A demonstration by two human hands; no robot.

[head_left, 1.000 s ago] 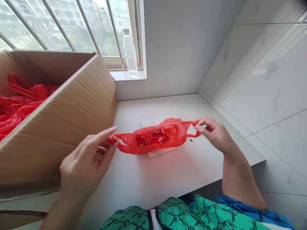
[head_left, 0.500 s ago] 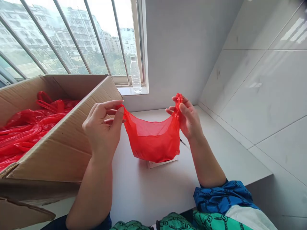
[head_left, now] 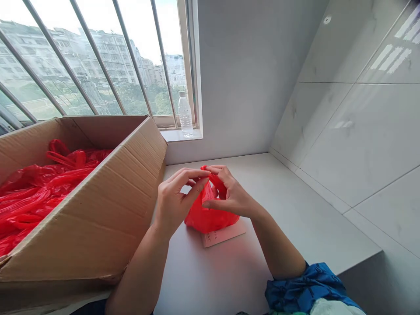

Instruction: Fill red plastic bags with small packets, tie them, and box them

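Observation:
A red plastic bag hangs between my hands, over a white booklet or card lying on the white tabletop. My left hand pinches the top of the bag between thumb and fingertips. Against it, my right hand has its fingers curled round the bag's upper part, the thumb pointing left. The two hands nearly meet at the bag's gathered top. Whether the bag's bottom rests on the card, I cannot tell.
On the left a large open cardboard box holds a heap of red plastic bags. A clear water bottle stands on the window sill behind. Tiled wall borders the table on the right.
My hands were apart, stretching the bag's top wide. They have come together and lower, bunching its top between them. The view has tilted up slightly.

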